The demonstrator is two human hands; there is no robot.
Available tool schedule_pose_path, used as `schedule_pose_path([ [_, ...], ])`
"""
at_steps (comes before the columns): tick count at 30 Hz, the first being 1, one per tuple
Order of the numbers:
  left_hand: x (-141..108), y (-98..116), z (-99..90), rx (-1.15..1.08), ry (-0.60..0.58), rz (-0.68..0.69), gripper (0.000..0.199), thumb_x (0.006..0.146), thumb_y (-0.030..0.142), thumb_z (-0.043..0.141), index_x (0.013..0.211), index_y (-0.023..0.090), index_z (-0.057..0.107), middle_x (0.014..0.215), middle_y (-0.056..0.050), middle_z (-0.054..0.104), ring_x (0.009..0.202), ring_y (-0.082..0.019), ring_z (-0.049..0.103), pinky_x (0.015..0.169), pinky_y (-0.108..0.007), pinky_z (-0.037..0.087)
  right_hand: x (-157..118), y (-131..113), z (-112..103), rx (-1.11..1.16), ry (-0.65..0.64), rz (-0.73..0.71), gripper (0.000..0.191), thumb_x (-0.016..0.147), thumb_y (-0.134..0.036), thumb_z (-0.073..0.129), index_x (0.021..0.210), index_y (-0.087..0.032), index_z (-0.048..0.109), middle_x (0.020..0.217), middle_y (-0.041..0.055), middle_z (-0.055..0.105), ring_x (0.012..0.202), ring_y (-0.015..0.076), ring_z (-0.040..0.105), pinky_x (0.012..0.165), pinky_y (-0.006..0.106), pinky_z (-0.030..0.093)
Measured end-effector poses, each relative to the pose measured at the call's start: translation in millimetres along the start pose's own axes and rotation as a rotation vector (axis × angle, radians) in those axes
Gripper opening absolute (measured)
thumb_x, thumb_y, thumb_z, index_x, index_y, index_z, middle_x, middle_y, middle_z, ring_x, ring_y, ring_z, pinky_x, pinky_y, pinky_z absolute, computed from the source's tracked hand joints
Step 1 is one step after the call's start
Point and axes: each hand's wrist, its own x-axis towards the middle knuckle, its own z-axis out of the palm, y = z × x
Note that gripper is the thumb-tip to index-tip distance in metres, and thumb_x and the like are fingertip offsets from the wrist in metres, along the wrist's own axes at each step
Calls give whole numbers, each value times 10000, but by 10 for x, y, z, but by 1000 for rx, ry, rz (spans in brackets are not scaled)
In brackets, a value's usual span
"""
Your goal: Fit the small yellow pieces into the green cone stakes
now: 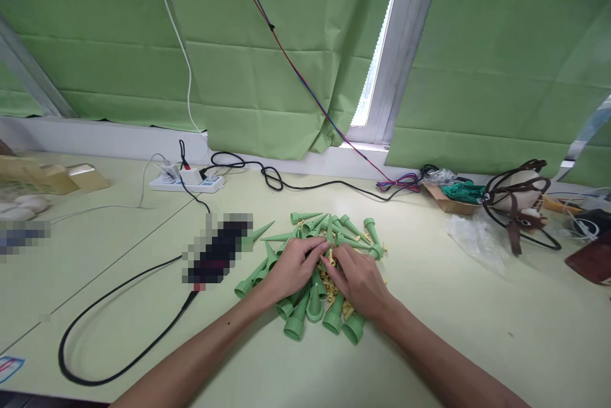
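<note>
A pile of green plastic cone-shaped spikes [294, 322] with wide round caps lies on the table in front of me, mixed with small yellow plastic pieces [330, 287]. Over the pile, my left hand [296, 263] is closed, thumb and fingers pinched at a green spike [329, 228] that points away from me. Close beside it, my right hand [361, 275] is also closed, with its fingertips at a small yellow piece [333, 259]. The two hands' fingertips nearly meet, and the fingers partly hide what they grip.
Left of the pile lies a blurred-out dark device [219, 252] on a black cable [62, 357]. A white power strip [186, 184] sits by the wall. At the right are a cardboard box [446, 199], a clear plastic bag [475, 242] and a strapped bag [520, 195].
</note>
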Motion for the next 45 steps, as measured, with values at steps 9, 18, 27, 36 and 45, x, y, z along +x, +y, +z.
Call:
schedule_pose_path([
  [9,-5,5,-3,-4,2,-4,386,1004,361,372,666,174,388,614,47,338,584,-108,314,563,-236,291,5,4,-6,-32,-17,-4,266,1014,-248,428,759,-190,479,669,4,515,524,119,458,490,258,283],
  [18,-8,13,4,37,8,-16,377,1014,353,356,679,180,346,613,50,334,583,-109,296,565,-239,280,-5,11,-12,7,-21,15,280,1022,-280,415,771,-181,489,679,-2,513,521,106,446,492,244,297],
  [27,-14,86,4,58,31,24,230,998,279,405,796,187,468,703,35,495,648,-122,449,617,-232,355,-56,24,3,101,-6,94,236,1015,-332,449,854,-173,515,701,-1,549,563,115,497,519,243,318],
  [36,-51,-9,16,141,162,-3,348,971,341,486,1289,202,508,993,-46,699,908,-210,644,825,-325,484,-52,96,-5,231,25,207,186,990,-343,500,945,-171,555,702,-5,560,558,118,497,533,241,352],
  [45,-85,4,-9,292,111,-27,489,941,352,524,1404,248,406,852,-15,664,934,-228,612,832,-346,485,-57,-42,-120,311,256,-32,248,991,-166,367,811,-184,537,586,-2,498,519,129,432,519,271,311],
])
